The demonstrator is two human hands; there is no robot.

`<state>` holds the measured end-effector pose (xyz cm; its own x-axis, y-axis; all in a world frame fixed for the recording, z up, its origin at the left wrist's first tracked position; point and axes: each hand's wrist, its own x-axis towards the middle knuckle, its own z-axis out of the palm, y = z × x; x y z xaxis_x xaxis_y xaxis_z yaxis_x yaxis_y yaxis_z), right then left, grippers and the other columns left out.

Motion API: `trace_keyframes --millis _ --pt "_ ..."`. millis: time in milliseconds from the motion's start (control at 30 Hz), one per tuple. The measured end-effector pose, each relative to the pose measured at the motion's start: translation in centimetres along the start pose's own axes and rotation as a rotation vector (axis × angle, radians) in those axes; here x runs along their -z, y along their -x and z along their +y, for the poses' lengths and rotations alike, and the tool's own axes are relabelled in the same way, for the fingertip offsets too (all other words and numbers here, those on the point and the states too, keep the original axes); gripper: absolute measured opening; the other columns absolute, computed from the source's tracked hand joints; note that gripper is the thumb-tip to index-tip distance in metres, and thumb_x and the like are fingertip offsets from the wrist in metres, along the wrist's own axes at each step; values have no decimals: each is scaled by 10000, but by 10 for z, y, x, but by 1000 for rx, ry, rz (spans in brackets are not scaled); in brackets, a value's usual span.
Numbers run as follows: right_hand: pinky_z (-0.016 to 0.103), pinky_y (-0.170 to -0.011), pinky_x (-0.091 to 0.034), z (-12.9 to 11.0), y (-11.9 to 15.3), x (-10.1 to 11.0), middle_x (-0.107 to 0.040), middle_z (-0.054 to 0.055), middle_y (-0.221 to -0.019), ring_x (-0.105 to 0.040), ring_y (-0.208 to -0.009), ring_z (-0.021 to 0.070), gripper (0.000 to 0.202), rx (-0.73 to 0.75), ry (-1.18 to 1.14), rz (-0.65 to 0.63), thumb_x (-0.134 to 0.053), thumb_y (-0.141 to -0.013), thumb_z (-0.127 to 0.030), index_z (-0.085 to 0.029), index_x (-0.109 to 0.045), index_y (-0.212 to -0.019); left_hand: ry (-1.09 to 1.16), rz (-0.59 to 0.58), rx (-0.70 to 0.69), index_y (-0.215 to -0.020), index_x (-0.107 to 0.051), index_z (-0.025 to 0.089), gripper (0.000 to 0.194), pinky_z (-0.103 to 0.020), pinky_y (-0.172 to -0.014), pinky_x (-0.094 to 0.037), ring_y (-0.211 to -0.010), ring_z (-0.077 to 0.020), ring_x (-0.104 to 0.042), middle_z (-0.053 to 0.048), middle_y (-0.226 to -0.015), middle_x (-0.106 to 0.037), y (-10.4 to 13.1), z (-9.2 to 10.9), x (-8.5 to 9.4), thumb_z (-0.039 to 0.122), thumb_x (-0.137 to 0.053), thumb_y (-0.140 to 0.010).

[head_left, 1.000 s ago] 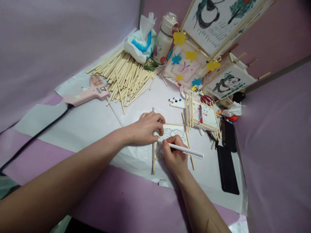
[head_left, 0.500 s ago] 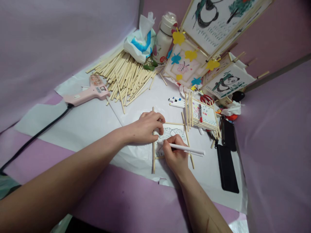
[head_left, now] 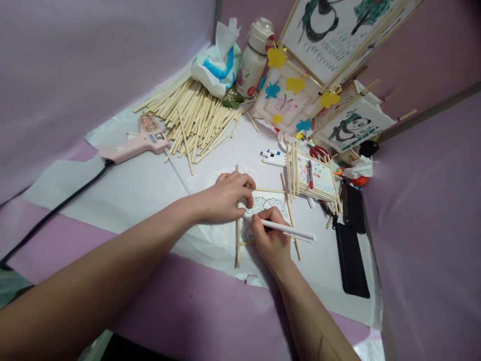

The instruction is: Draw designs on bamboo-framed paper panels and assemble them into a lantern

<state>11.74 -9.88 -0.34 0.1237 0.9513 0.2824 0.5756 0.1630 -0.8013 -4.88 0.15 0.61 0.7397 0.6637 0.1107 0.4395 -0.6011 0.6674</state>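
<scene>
A small white sheet [head_left: 280,199] with dotted black outlines lies in a frame of thin wooden sticks [head_left: 238,250] on the white-covered table. My left hand [head_left: 229,197] rests over the frame's left stick and the sheet's left edge, fingers bent and apart, with nothing held. In my right hand [head_left: 273,238] a white marker [head_left: 296,232] is pinched, its rear end pointing right. The marker's tip is at the sheet, close to my left thumb, and is too small to make out. My right hand covers the sheet's lower right part.
A pink glue gun [head_left: 131,148] with a black cord lies left, near a pile of sticks [head_left: 203,118]. Tissues [head_left: 218,72] and a bottle [head_left: 251,67] stand behind. Stacked frames [head_left: 317,175], markers [head_left: 274,160], decorated lanterns [head_left: 347,123] and a black case [head_left: 351,260] are at right.
My right hand still grips the marker, whose rear end has shifted very slightly left and up. My left hand has stayed in place.
</scene>
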Motion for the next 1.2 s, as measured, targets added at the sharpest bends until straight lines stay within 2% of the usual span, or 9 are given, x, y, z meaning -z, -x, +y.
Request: trace_keyframes --millis 267,433,1200 --pt "246 -496 -386 3 1 0 -496 -66 -548 -450 -492 106 205 14 -87 63 -579 -879 -240 -235 -477 -701 0 3 -8 -867 -718 248 178 -485 -1075 -284 -1243 -269 -473 -44 -1242 -559 0 -1 0 167 -600 -762" --pt "234 -474 -359 0 0 0 -454 -78 -529 -414 -468 95 229 12 -70 46 -581 -857 -234 -233 -446 -673 -4 9 -17 -878 -720 256 208 -486 -1083 -284 -1248 -267 -471 -41 -1247 -560 1 -2 0 152 -591 -752" --pt "231 -478 -337 0 -1 -1 -431 -76 -544 -397 -469 88 248 18 -11 7 -573 -857 -248 -232 -419 -664 -10 4 -13 -883 -722 257 215 -472 -1097 -275 -1247 -262 -476 -34 -1244 -558 0 -2 0 156 -585 -752"
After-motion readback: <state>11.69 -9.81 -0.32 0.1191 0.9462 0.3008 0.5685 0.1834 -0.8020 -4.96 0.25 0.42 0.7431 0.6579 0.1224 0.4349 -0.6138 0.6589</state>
